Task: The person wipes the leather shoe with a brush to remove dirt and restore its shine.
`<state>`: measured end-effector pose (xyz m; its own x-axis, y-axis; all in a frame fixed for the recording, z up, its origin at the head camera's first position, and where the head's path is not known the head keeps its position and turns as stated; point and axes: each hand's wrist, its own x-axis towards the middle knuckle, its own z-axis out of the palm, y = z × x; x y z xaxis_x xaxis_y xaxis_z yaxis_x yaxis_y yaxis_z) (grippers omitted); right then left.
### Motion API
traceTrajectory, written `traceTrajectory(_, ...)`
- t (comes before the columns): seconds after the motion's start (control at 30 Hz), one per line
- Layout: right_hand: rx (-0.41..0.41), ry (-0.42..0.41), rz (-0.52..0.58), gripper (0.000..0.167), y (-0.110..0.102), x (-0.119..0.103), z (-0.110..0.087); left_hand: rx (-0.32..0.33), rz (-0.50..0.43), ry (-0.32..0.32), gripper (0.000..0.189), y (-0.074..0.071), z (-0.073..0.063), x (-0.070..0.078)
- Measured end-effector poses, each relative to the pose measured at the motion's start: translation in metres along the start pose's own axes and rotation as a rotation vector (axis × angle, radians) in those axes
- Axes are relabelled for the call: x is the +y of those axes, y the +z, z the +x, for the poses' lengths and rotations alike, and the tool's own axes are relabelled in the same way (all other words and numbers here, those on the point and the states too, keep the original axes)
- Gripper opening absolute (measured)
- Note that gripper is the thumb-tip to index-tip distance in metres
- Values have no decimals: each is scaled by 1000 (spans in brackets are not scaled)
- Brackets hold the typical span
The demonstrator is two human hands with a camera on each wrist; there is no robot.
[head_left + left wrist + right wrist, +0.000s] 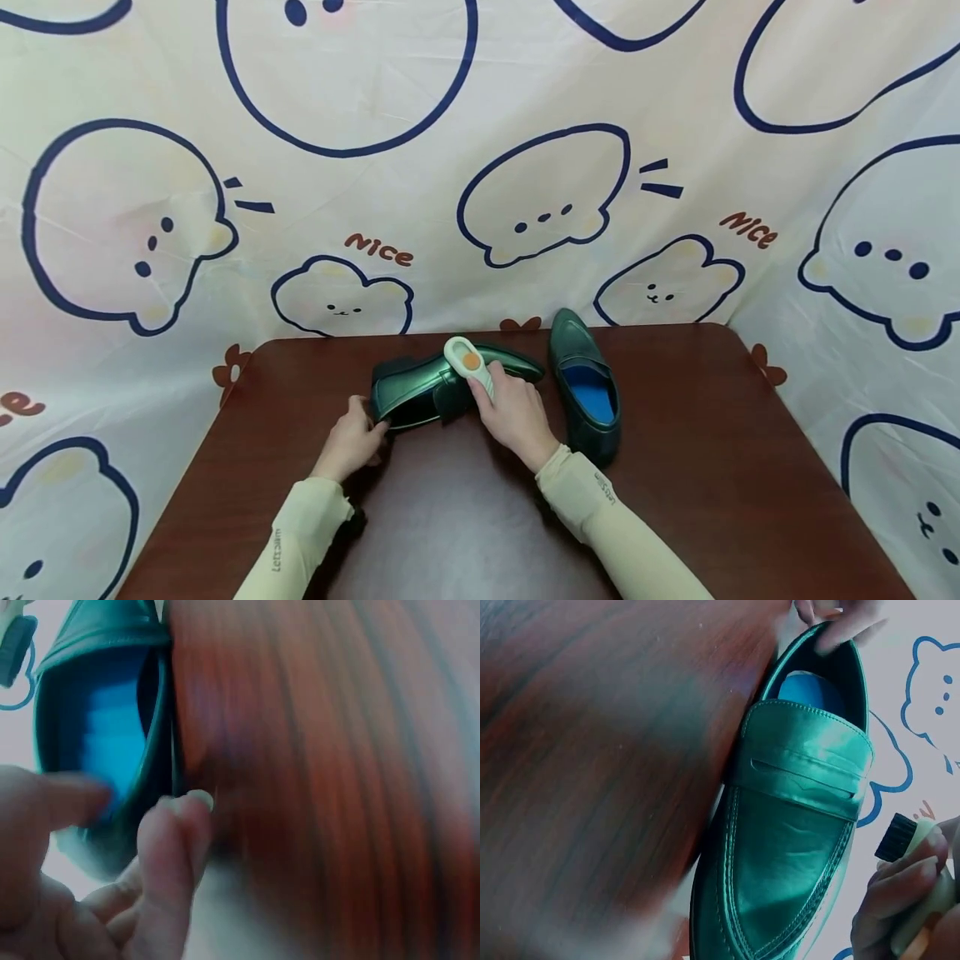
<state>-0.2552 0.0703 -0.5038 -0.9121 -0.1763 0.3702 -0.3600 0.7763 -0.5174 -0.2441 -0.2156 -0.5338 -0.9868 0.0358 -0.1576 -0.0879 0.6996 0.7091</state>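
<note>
A dark green leather loafer (pixel 408 390) lies crosswise near the table's back edge, its opening turned toward me and its toe pointing right. At the heel end, my left hand (pixel 348 440) grips the rim, with the thumb at the opening; the left wrist view is blurred there. My right hand (pixel 517 414) holds a small brush with a pale handle (pixel 462 353) and an orange spot, over the loafer's front half. Dark bristles (pixel 896 837) show in the right wrist view, beside the shoe's upper. Inside the loafer is a blue insole (pixel 810 690).
The matching green loafer (pixel 588 392) stands upright just right of the toe, close to my right hand. A brown wooden table (pixel 697 450) lies under everything. Behind it hangs a white cloth (pixel 427 200) printed with cartoon outlines.
</note>
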Motion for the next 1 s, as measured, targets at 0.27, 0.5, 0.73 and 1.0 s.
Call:
traceTrajectory(0.27, -28, -18, 9, 34, 4, -10, -2, 174, 2, 41, 32, 12, 0, 15)
traceTrajectory(0.5, -36, -76, 31, 35, 6, -34, -2, 408, 80, 158, 24, 14, -6, 40)
traceTrajectory(0.73, -33, -157, 24, 36, 13, -68, -6, 606, 115, 247, 26, 23, -9, 49)
traceTrajectory(1.0, 30, -218, -130, 35, 22, -82, -10, 743, 114, 367, 22, 32, -11, 54)
